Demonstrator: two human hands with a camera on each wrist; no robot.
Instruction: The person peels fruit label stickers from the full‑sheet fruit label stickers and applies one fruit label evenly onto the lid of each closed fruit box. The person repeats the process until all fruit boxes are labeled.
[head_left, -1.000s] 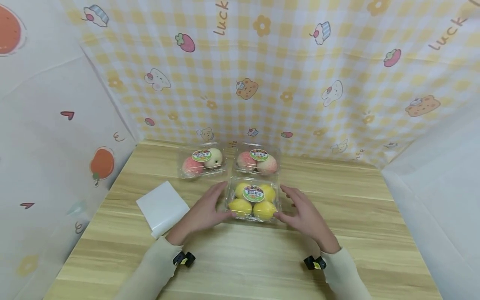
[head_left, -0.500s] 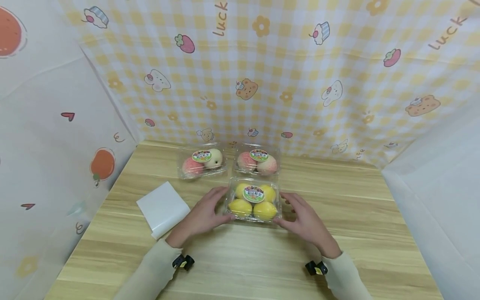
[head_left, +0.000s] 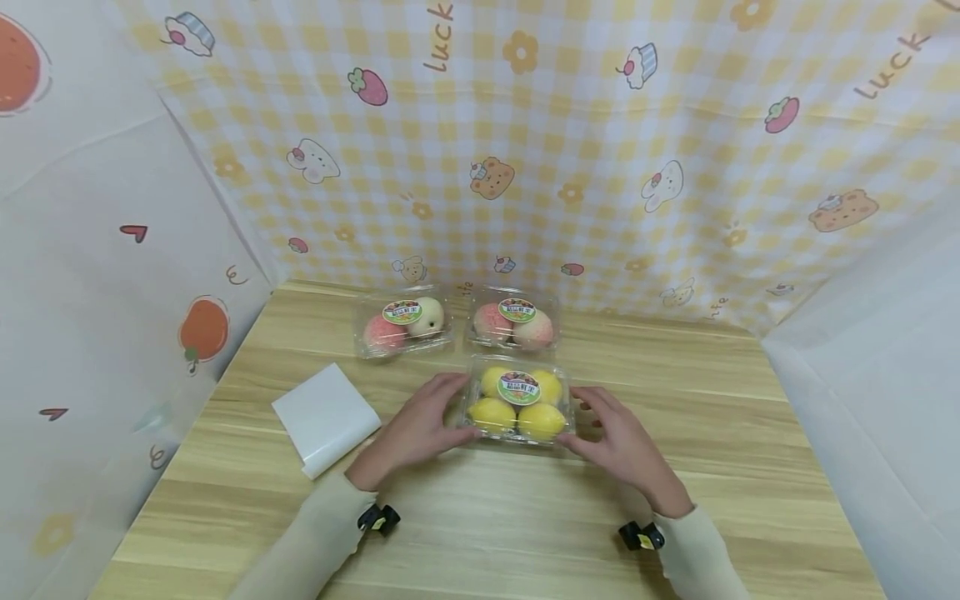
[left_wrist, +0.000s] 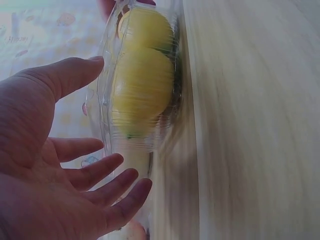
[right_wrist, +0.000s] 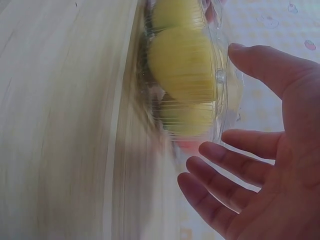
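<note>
A clear plastic clamshell box of lemons (head_left: 519, 388) with a round label on its lid lies flat on the table. At its left side is my left hand (head_left: 423, 427), thumb near the front corner. My right hand (head_left: 618, 442) mirrors it on the right. In the left wrist view, the extended fingers of the left hand (left_wrist: 45, 170) lie along the ribbed end of the box (left_wrist: 142, 90), thumb tip at its rim. The right wrist view has the spread right hand (right_wrist: 295, 160) beside the opposite end of the box (right_wrist: 182, 65). Neither hand curls round it.
Behind the lemons stand two clear boxes of peaches, one at the left (head_left: 386, 332) and one at the right (head_left: 534, 327). A white sheet (head_left: 326, 417) with a curled edge lies on the wooden table (head_left: 480, 517) at the left. A patterned curtain (head_left: 570, 150) hangs behind.
The box of lemons has slid slightly to the right in the last half second. Both hands have shifted right along with it. The peach boxes and white sheet stay put.
</note>
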